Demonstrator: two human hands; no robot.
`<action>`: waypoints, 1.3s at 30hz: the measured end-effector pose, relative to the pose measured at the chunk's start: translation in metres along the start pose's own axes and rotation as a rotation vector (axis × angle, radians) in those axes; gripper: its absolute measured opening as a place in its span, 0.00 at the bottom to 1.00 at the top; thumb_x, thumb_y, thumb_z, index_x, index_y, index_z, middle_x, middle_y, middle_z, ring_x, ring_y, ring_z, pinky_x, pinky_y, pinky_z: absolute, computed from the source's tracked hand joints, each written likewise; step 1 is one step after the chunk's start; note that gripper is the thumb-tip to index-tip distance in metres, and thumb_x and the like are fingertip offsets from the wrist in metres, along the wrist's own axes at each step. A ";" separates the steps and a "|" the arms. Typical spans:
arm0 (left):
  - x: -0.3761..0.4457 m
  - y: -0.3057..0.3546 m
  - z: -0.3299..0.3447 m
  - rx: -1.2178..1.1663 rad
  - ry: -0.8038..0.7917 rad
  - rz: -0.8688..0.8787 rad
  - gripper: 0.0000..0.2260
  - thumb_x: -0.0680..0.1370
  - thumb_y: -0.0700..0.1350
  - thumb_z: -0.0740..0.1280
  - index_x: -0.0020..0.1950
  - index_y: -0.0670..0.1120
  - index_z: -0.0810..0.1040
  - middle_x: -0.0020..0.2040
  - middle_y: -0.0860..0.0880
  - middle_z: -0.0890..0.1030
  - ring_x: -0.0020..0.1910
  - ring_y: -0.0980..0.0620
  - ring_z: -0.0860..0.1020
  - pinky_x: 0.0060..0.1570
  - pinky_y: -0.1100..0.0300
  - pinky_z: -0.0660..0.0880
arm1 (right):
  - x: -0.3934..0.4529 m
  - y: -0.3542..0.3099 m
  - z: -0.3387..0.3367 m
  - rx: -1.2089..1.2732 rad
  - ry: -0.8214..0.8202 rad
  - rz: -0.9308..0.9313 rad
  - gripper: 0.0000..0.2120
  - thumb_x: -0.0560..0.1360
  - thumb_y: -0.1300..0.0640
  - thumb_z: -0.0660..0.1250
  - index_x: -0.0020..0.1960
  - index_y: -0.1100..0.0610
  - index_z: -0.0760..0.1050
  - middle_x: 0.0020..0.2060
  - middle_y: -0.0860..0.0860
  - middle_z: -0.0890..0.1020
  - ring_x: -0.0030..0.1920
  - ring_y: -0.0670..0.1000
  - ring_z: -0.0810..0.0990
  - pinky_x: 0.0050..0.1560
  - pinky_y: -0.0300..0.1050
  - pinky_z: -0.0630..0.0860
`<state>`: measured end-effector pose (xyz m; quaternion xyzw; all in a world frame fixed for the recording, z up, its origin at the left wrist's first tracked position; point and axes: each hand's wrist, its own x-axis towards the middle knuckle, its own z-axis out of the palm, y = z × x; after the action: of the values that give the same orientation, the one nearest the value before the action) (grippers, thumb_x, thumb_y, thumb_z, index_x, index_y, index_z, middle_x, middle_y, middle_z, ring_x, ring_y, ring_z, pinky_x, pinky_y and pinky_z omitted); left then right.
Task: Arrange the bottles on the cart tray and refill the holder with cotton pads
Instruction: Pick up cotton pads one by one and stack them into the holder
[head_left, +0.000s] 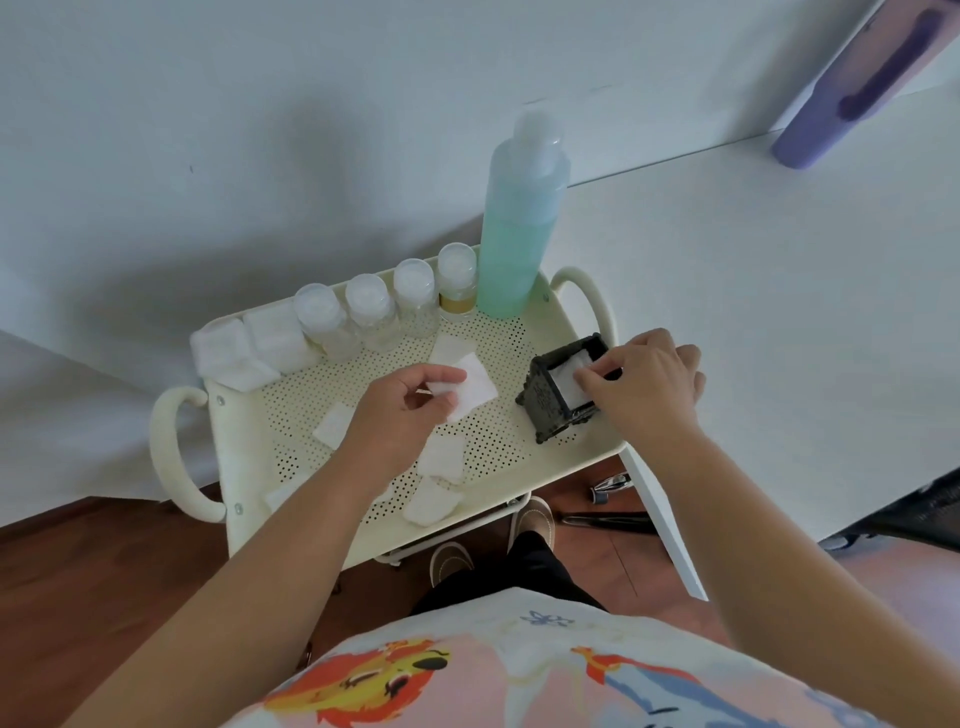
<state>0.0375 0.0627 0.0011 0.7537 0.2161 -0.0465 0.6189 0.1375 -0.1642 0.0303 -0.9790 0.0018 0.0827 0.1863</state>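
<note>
Nearest, a pink cartoon-printed shirt front (519, 670), cut off by the lower edge. Beyond it, a cream perforated metal cart tray (498, 332) over dark wood floor, pushed against a pale wall, beside a white tabletop (753, 312). Along the far rim, four small clear capped bottles (369, 306) in a row, then a tall clear bottle of blue-green liquid (511, 223). Left hand (400, 415) pinching a square white cotton pad (475, 387). Right hand (644, 384) pressing pads into a small black square holder (563, 387); fingertips partly hidden. Loose pads scattered mid-tray, some covered by the left forearm. Open tray between hands.
</note>
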 end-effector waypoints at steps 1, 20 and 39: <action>-0.001 0.002 0.002 -0.033 -0.023 0.002 0.10 0.72 0.47 0.73 0.50 0.60 0.83 0.49 0.43 0.84 0.44 0.49 0.82 0.52 0.43 0.80 | -0.002 0.001 0.003 -0.013 0.038 -0.011 0.05 0.70 0.43 0.69 0.37 0.43 0.79 0.47 0.45 0.69 0.50 0.50 0.59 0.49 0.45 0.56; 0.005 0.052 0.055 -0.191 -0.178 0.148 0.09 0.76 0.35 0.68 0.50 0.49 0.81 0.45 0.49 0.82 0.40 0.53 0.82 0.44 0.61 0.79 | 0.001 0.002 -0.028 0.418 -0.098 -0.097 0.05 0.72 0.45 0.71 0.42 0.45 0.79 0.52 0.45 0.75 0.61 0.53 0.66 0.59 0.47 0.65; 0.011 0.008 0.033 -0.068 -0.078 0.037 0.08 0.71 0.49 0.71 0.48 0.60 0.81 0.46 0.53 0.84 0.41 0.53 0.80 0.49 0.52 0.79 | 0.004 0.009 -0.014 0.115 0.116 -0.090 0.13 0.65 0.38 0.73 0.36 0.45 0.74 0.50 0.43 0.69 0.54 0.49 0.61 0.54 0.44 0.57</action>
<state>0.0568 0.0331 -0.0024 0.7337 0.1793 -0.0572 0.6529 0.1430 -0.1773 0.0396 -0.9689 -0.0268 0.0172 0.2454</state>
